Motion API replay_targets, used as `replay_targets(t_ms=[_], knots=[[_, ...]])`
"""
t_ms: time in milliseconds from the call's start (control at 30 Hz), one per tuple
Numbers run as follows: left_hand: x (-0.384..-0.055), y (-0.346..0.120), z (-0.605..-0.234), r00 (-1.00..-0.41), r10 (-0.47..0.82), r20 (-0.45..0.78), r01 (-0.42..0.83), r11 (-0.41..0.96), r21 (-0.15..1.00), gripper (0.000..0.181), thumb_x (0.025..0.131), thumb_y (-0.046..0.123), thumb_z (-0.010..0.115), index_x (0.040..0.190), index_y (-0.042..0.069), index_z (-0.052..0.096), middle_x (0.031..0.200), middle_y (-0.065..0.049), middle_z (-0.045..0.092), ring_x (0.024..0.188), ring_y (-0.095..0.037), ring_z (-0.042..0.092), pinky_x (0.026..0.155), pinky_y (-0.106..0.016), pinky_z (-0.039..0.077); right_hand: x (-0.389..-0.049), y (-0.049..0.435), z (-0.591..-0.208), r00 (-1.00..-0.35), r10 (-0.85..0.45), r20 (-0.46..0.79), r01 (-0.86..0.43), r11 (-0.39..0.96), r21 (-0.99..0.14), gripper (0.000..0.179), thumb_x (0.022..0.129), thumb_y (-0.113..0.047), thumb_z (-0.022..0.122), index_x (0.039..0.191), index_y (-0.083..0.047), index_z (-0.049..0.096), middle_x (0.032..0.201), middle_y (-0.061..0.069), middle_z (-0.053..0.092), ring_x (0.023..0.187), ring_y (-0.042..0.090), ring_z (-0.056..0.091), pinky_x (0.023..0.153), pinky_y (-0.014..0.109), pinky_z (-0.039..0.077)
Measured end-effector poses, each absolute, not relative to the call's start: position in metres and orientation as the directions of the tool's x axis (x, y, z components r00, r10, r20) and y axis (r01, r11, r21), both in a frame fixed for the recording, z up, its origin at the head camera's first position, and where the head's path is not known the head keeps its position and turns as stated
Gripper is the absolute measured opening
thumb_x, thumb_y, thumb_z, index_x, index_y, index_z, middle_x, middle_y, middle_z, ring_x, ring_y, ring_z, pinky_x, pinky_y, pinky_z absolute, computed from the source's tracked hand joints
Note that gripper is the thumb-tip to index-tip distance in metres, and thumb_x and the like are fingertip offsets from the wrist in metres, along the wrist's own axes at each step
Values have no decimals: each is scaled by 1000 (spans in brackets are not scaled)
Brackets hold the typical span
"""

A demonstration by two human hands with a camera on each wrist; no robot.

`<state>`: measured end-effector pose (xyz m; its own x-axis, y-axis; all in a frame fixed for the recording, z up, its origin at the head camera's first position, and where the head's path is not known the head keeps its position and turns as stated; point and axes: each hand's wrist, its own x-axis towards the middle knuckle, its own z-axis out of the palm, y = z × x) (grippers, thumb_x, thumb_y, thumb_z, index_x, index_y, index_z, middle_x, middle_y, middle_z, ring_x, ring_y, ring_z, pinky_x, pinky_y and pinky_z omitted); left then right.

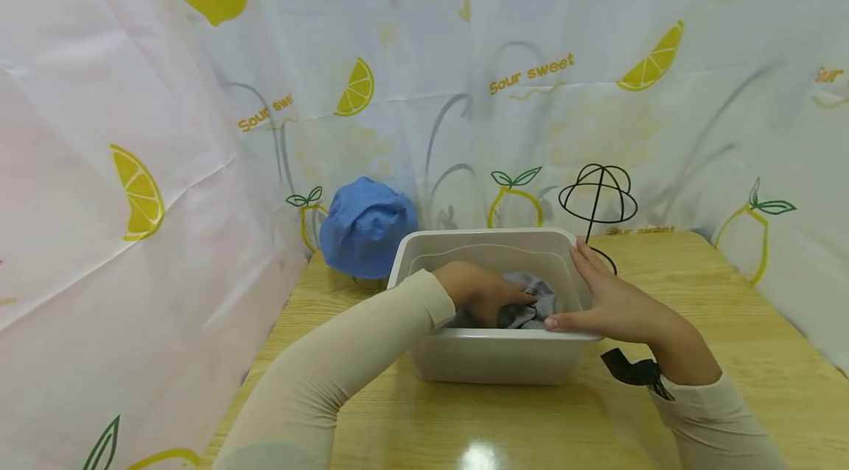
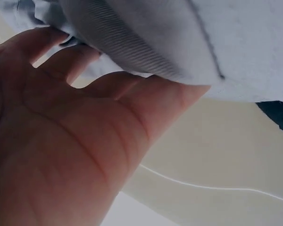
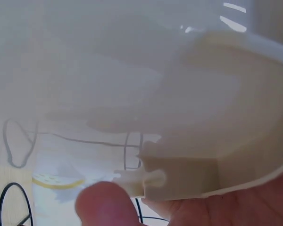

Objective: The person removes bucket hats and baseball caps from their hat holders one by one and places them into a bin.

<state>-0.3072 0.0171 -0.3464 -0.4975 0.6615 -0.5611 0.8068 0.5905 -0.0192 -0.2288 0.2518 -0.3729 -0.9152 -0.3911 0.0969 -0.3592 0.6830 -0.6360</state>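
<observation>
A white plastic box [image 1: 497, 357] stands on the table, open at the top. My left hand [image 1: 480, 295] reaches down into it and holds a grey piece of cloth [image 1: 542, 300]. In the left wrist view the fingers [image 2: 155, 101] tuck under the cloth, which shows stitching and a ribbed strip; their tips are hidden behind it. My right hand [image 1: 620, 308] grips the box's right front corner, thumb at the front rim and fingers along the right rim. A dark green bit of fabric [image 2: 279, 115] shows at the edge of the left wrist view.
A blue bucket hat [image 1: 368, 227] sits on a stand behind the box's left side. Behind its right side stands a bare black wire hat stand [image 1: 595, 205]. The wooden table [image 1: 696, 293] ends against lemon-print cloth [image 1: 411, 35] at the back and sides.
</observation>
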Motion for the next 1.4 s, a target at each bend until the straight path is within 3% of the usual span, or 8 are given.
replay_targets(t_ms=[133,433,700,933,1167,1400], knots=[[-308,17,-344,-494,662,-564,807,591,-14,96,90,34,81,165,39,22,173,4,20,153,-8,30,122,-23,28,-227,248,-373,-927,-366,82,-326,680,-657,131,83,-56,83,166,-17,-11,171,11,-23,156,53,-3,113,78,22],[-312,11,-337,-523,670,-527,813,577,-74,84,96,32,72,164,42,25,171,8,26,150,-9,35,122,-28,31,-233,242,-373,-941,-330,73,-298,708,-640,134,82,-62,80,166,-12,-11,172,12,-21,156,53,-1,113,78,22],[-318,6,-336,-489,702,-519,834,550,-42,88,92,31,79,165,27,30,169,-4,33,151,-16,38,123,-27,29,-239,242,-373,-944,-321,78,-296,717,-630,134,81,-63,81,167,-9,-7,173,12,-18,157,50,-2,114,78,19],[-320,-1,-331,-510,708,-488,832,550,-72,85,93,38,78,164,25,34,161,-3,45,144,-15,44,121,-30,34,-242,241,-374,-943,-325,76,-294,698,-653,132,82,-58,82,166,-8,-7,173,13,-17,156,53,0,113,79,20],[-318,-9,-316,-571,669,-476,777,627,-51,89,90,48,80,164,32,33,170,-6,31,154,-24,35,124,-41,32,-242,243,-375,-941,-327,85,-301,697,-651,132,82,-58,82,166,-7,-5,173,11,-18,157,51,-2,115,78,18],[-322,-18,-299,-590,671,-449,753,658,-7,92,90,42,82,164,23,32,172,-9,23,159,-24,23,127,-38,25,-241,244,-375,-940,-332,81,-301,691,-657,131,82,-56,82,167,-8,-6,173,10,-17,157,52,-1,113,79,20]])
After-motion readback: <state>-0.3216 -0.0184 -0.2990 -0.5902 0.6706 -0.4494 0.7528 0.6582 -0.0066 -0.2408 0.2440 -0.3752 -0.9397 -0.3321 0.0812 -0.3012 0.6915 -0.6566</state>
